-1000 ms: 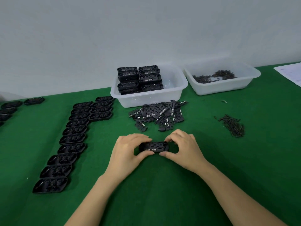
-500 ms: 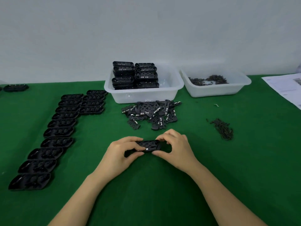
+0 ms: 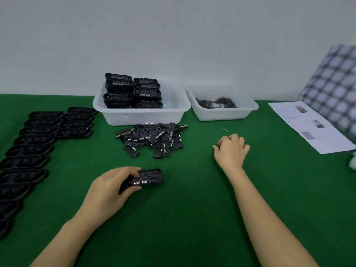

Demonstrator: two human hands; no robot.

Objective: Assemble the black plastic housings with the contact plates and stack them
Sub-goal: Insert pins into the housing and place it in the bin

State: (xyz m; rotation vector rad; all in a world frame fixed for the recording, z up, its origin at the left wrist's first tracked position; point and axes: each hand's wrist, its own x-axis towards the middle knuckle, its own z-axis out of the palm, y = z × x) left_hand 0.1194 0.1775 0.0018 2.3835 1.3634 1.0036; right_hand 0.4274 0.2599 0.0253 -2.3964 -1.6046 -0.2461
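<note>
Black plastic housing [image 3: 148, 179], an elongated shell with rounded ends, lies on the green table cover [image 3: 183, 218] at near centre, its near side wall showing small pale contact tabs and its top showing a fitted plate with round openings. The left hand [image 3: 109, 191] grips its left end, thumb on the near side and fingers curled over the far edge. To the right and farther off, well apart from it, the right hand [image 3: 231, 149] rests knuckles-up on the cover with its fingers curled under; what they touch, if anything, cannot be told.

Beyond the housing sits a loose heap of contact plates [image 3: 152, 138], flat black pieces with bright metal tabs. Just behind the heap stands a translucent white bin [image 3: 142, 117] holding finished housings stacked [image 3: 133, 91] in two columns at its left side. A second white bin [image 3: 223, 113] to its right holds small dark metal parts [image 3: 215, 103]. Along the left side, empty housings [image 3: 28, 149] lie open side up in rows running from near to far. At far right lies a printed paper sheet [image 3: 310, 126], with a blurred checked fabric [image 3: 335, 87] above it.
</note>
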